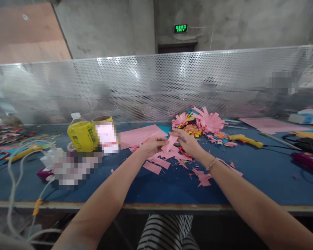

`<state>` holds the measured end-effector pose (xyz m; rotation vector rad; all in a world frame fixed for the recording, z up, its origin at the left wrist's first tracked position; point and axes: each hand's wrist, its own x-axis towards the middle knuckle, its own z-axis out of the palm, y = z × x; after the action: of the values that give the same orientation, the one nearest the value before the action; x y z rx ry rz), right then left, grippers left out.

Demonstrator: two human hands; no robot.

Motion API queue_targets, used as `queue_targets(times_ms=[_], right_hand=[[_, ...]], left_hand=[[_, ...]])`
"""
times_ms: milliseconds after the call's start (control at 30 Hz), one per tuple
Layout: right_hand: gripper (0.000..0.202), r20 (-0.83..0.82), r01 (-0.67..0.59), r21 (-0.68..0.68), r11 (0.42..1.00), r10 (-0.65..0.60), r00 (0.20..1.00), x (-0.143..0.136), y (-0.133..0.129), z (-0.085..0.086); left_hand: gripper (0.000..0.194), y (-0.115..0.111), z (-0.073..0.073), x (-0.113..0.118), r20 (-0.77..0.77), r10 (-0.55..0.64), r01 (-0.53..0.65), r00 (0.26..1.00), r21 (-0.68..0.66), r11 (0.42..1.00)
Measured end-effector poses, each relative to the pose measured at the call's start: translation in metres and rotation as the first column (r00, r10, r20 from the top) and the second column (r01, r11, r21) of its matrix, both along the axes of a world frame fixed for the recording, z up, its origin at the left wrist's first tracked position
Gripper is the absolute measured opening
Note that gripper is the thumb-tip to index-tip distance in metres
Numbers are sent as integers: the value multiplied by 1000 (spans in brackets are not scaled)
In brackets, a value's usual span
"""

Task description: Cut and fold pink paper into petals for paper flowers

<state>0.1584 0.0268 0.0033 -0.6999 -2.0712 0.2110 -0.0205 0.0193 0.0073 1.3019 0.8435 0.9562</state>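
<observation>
A small piece of pink paper [170, 143] is held up between my two hands over the table. My left hand [155, 146] pinches its left side, and the fingers of my right hand [187, 141] close on its upper right edge. Cut pink paper rectangles [152, 167] lie in a loose pile just below the hands. Something with a red handle [184, 152], partly hidden, sits beside my right hand. A large pink sheet [143, 135] lies behind my left hand. Jagged pink scraps [203, 177] are scattered under my right forearm.
Pink paper flowers [208, 121] are heaped at the back, near a yellow glue gun [246, 141]. On the left stand a yellow-labelled bottle [82, 133] and a blurred phone-like screen [106, 137], with white cables [11, 173] hanging over the edge. A perforated metal screen [135, 86] closes the back.
</observation>
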Motion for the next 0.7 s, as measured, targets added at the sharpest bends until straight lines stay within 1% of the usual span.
queue_targets(times_ms=[33,100,167,233,300,433,533,600,667,700], right_hand=[[39,-57,-10,-50,999,7,998,0,0,0],[43,-178,-49,-164,985,20,984,-1,1,0],[37,-250,-85,-259,962,18,968,0,3,-1],[27,-253,-75,-314,946,-8,968,0,4,-2],[19,-234,-45,-345,938,-40,971,-1,4,-2],[15,-243,-28,-377,926,-70,968,-6,0,-2],[16,-216,-15,-351,936,-65,974,-8,-1,-1],[18,-165,14,-321,947,-70,984,-6,0,0],[19,-53,119,-271,955,-138,989,-2,3,1],[20,35,212,-227,951,-210,977,2,4,1]], left_hand=[[25,0,0,0,-9,33,-33,999,47,998],[24,0,1,1,-39,135,-128,990,142,981],[22,-1,1,3,-82,227,-202,970,243,949],[22,-1,-1,5,-124,260,-208,958,325,922],[22,1,-4,6,-140,256,-189,956,371,909],[24,3,-7,7,-202,243,-126,949,462,878],[29,3,-8,8,-268,282,-90,921,558,825],[29,2,-8,10,-275,302,-93,913,580,809],[27,2,-8,11,-245,295,-119,924,548,828],[25,1,-9,12,-219,279,-133,935,512,849]])
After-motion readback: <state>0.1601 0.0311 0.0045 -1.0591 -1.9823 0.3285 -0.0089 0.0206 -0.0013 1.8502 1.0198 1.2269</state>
